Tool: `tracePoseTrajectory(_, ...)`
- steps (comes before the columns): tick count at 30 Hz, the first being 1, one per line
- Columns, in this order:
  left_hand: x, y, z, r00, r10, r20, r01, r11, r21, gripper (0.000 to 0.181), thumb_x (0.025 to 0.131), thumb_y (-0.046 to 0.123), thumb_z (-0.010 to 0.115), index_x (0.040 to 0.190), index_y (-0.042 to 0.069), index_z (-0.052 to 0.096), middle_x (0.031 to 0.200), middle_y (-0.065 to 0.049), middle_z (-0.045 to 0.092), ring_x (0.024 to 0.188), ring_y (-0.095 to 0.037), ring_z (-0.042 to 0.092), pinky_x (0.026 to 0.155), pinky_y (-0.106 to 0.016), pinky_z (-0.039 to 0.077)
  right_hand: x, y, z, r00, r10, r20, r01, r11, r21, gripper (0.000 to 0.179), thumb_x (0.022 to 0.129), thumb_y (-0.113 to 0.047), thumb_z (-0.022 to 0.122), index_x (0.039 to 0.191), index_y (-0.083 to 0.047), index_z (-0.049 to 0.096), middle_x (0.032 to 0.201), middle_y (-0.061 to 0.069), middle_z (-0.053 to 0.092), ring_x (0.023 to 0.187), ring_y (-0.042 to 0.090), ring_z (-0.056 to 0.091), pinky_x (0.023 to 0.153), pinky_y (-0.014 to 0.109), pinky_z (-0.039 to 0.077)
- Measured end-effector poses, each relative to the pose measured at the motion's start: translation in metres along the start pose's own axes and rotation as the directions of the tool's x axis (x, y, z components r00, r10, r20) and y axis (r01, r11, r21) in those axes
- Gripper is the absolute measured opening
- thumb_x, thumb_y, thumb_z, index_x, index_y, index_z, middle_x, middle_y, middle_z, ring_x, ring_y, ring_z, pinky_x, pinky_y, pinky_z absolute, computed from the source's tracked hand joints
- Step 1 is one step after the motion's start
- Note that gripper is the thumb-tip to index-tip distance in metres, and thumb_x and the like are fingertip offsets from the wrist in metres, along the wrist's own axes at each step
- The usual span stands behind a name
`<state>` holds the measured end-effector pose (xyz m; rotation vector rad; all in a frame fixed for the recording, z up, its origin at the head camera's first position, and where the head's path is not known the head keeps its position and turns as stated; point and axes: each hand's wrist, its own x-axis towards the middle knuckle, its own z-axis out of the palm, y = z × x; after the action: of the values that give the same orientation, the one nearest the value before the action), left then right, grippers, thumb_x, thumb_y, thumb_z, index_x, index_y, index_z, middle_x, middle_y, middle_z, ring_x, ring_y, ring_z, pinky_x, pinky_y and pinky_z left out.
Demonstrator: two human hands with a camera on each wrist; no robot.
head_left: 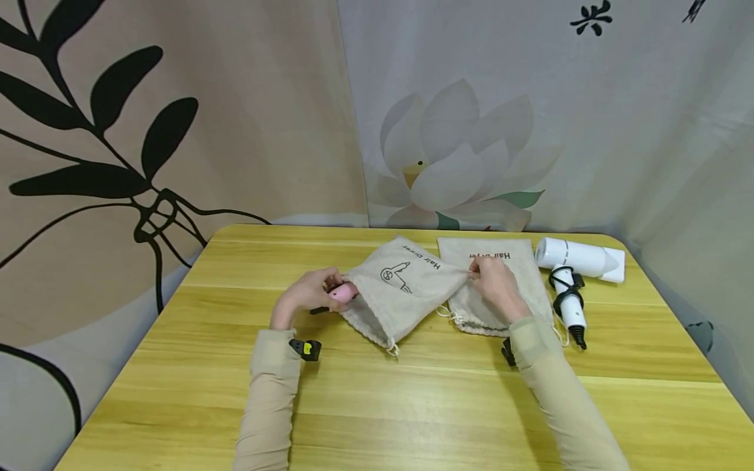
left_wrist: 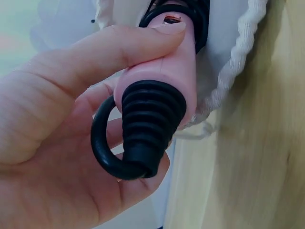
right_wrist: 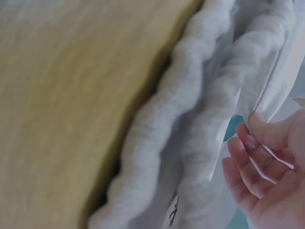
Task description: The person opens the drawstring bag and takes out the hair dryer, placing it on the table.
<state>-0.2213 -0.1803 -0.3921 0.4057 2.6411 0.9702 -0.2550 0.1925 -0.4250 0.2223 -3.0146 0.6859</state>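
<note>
Left hand [head_left: 309,292] gripping pink handle [left_wrist: 167,70] at mouth of drawstring bag [head_left: 403,288], right hand [head_left: 497,284] pinching bag's corner, second bag [head_left: 532,288] lying below, white hair dryer [head_left: 577,258] resting alongside

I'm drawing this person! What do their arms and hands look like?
The sleeves are long and beige. By the left hand is a black device with a yellow patch; by the right hand, another black piece. Both hands are bare.

The held cloth bag [head_left: 403,293] looks matt and rough, the pink handle [left_wrist: 178,64] smooth plastic, the table [head_left: 406,418] glossy wood.
</note>
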Motion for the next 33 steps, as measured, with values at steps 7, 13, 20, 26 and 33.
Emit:
tracePoseTrajectory(7, -0.006, 0.0, -0.008, 0.999, -0.016, 0.028, 0.015, 0.999, 0.032, 0.038, 0.071, 0.01, 0.078, 0.101, 0.007, 0.057, 0.105, -0.014, 0.061, 0.092, -0.025, 0.055, 0.075, -0.031, 0.044, -0.001, 0.003, -0.001, 1.0, 0.009, 0.016, -0.009, 1.0, -0.002, 0.007, 0.088, -0.008, 0.063, 0.09, -0.002, 0.066, 0.094, 0.018, 0.069, 0.076, 0.027, 0.061, 0.062, 0.035, 0.05)
tracePoseTrajectory(13, -0.007, -0.004, -0.012, 0.998, -0.031, 0.047, 0.029, 0.998, 0.052, 0.04, 0.071, 0.009, 0.078, 0.105, 0.007, 0.058, 0.106, -0.013, 0.062, 0.091, -0.024, 0.056, 0.076, -0.03, 0.044, -0.001, 0.004, -0.002, 0.999, 0.023, 0.029, -0.023, 1.0, -0.002, 0.007, 0.088, -0.008, 0.062, 0.09, -0.002, 0.066, 0.094, 0.018, 0.068, 0.075, 0.026, 0.06, 0.061, 0.035, 0.048)
tracePoseTrajectory(20, -0.007, -0.002, -0.011, 0.997, -0.073, 0.034, 0.071, 0.995, 0.074, 0.041, 0.07, 0.008, 0.078, 0.106, 0.007, 0.057, 0.107, -0.015, 0.062, 0.091, -0.024, 0.057, 0.074, -0.03, 0.046, -0.001, 0.002, 0.0, 0.998, 0.036, 0.05, -0.036, 0.999, -0.009, 0.01, 0.087, -0.006, 0.06, 0.094, -0.002, 0.066, 0.098, 0.019, 0.068, 0.079, 0.027, 0.061, 0.065, 0.037, 0.05)
tracePoseTrajectory(26, -0.007, 0.003, -0.008, 0.995, -0.097, 0.013, 0.095, 0.991, 0.096, 0.045, 0.07, 0.005, 0.075, 0.11, 0.004, 0.055, 0.109, -0.019, 0.061, 0.089, -0.025, 0.057, 0.071, -0.03, 0.047, -0.004, -0.008, 0.003, 0.999, -0.053, 0.004, 0.053, 0.997, -0.054, 0.02, 0.088, -0.003, 0.055, 0.105, 0.001, 0.066, 0.108, 0.02, 0.065, 0.096, 0.035, 0.062, 0.079, 0.046, 0.053)
tracePoseTrajectory(33, -0.007, 0.011, -0.006, 0.989, -0.15, -0.016, 0.151, 0.983, 0.101, 0.046, 0.076, 0.012, 0.073, 0.117, 0.002, 0.054, 0.106, -0.018, 0.062, 0.084, -0.022, 0.056, 0.066, -0.025, 0.046, -0.008, -0.026, 0.006, 0.957, -0.29, 0.008, 0.29, 0.957, -0.023, 0.028, 0.095, -0.011, 0.052, 0.119, 0.0, 0.062, 0.118, 0.017, 0.062, 0.112, 0.035, 0.057, 0.098, 0.048, 0.047)
